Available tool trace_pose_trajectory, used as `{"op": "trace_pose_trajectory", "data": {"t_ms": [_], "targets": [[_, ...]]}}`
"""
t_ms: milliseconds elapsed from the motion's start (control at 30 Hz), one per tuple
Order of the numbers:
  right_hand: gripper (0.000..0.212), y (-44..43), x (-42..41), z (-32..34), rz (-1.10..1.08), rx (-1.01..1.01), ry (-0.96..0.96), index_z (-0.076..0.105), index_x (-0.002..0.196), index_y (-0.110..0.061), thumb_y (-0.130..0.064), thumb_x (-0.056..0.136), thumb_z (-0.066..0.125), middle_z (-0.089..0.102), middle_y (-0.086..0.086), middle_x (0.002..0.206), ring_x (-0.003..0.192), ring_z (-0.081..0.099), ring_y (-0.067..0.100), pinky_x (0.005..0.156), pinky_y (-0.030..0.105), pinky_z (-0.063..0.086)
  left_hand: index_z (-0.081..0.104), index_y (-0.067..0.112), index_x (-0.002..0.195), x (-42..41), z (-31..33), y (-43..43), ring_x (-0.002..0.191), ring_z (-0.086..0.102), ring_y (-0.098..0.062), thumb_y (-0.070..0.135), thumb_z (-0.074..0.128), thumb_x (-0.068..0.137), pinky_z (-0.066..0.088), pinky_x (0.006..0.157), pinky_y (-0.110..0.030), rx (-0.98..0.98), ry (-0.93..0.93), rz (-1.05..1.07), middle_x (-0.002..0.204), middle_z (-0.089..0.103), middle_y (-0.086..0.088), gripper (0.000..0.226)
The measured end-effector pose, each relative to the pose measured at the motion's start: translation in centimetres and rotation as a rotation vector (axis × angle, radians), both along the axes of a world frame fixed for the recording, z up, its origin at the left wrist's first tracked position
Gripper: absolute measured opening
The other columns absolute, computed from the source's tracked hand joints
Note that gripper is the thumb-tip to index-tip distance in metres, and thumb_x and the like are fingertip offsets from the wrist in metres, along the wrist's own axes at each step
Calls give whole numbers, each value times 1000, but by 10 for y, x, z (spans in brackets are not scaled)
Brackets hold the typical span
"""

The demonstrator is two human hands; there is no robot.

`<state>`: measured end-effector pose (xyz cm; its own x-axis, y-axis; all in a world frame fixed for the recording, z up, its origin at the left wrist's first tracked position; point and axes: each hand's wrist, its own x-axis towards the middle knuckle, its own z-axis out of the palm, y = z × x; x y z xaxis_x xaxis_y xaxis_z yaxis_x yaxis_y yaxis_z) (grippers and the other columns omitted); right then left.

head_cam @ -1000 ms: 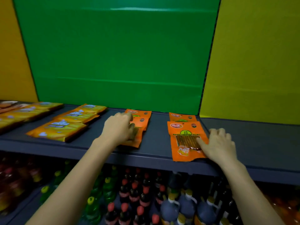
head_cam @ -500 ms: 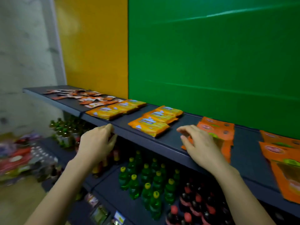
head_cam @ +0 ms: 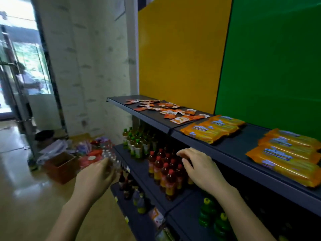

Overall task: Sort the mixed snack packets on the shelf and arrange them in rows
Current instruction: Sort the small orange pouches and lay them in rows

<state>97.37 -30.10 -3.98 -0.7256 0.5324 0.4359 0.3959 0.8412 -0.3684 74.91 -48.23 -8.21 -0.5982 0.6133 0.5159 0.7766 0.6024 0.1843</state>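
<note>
A scattered heap of small orange-and-white snack packets (head_cam: 166, 110) lies on the far left end of the dark shelf (head_cam: 225, 150). To their right sit two neat rows of long yellow-orange packets, one row (head_cam: 213, 128) in the middle and one row (head_cam: 288, 153) at the right. My left hand (head_cam: 95, 180) hangs in the air below and left of the shelf, fingers loosely apart, holding nothing. My right hand (head_cam: 201, 167) hovers just in front of the shelf's front edge, fingers spread and empty.
Lower shelves hold bottles with red caps (head_cam: 165, 171) and green caps (head_cam: 137, 143). A cardboard box (head_cam: 60, 167) and loose packaging lie on the floor at the left. A glass door (head_cam: 20, 66) stands at the far left with a person behind it.
My view has swung left along the shelf. Both hands have left the orange packets at the right and now float empty in front of the shelf, toward the scattered heap.
</note>
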Motion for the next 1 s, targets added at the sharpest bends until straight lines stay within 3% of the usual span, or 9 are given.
{"op": "trace_pose_trajectory", "data": {"t_ms": [133, 367, 600, 733, 867, 1000], "targets": [[28, 6, -61, 10, 5, -11, 23, 54, 121, -32, -26, 96, 42, 55, -16, 123, 115, 52, 10, 91, 28, 43, 57, 22, 91, -56, 7, -6, 76, 61, -14, 38, 53, 89, 43, 52, -27, -14, 46, -13, 84, 65, 6, 17], [27, 31, -140, 16, -18, -28, 41, 56, 119, -28, -24, 96, 43, 58, -11, 123, 116, 52, 13, 95, 33, 44, 59, 23, 96, -114, 8, 11, 79, 59, -13, 40, 50, 90, 44, 54, -23, 22, 40, -91, 87, 64, 7, 20], [27, 69, -215, -1, -32, -40, -28, 54, 119, -32, -29, 96, 41, 57, -14, 123, 117, 52, 13, 92, 34, 45, 56, 25, 105, -183, -9, 56, 91, 59, -12, 40, 50, 90, 45, 64, -22, -22, -12, -148, 100, 62, 6, 23], [25, 109, -263, 4, -69, -18, 33, 57, 116, -30, -25, 95, 43, 60, -13, 119, 114, 53, 13, 92, 34, 46, 55, 26, 111, -238, -7, 98, 95, 59, -9, 43, 47, 91, 49, 71, -22, 13, -13, -168, 106, 63, 8, 28], [25, 155, -312, 26, -125, 20, 137, 60, 115, -25, -22, 95, 46, 63, -8, 116, 107, 56, 12, 82, 26, 43, 57, 26, 103, -288, 18, 150, 89, 60, -9, 44, 47, 91, 38, 61, -16, 47, 33, -229, 99, 64, 9, 24], [26, 191, -348, 34, -196, 41, 125, 58, 117, -25, -24, 95, 45, 62, -6, 119, 110, 54, 15, 77, 25, 37, 58, 25, 103, -329, 36, 191, 84, 59, -8, 43, 48, 90, 38, 63, -17, 98, 73, -281, 94, 63, 10, 24]]}}
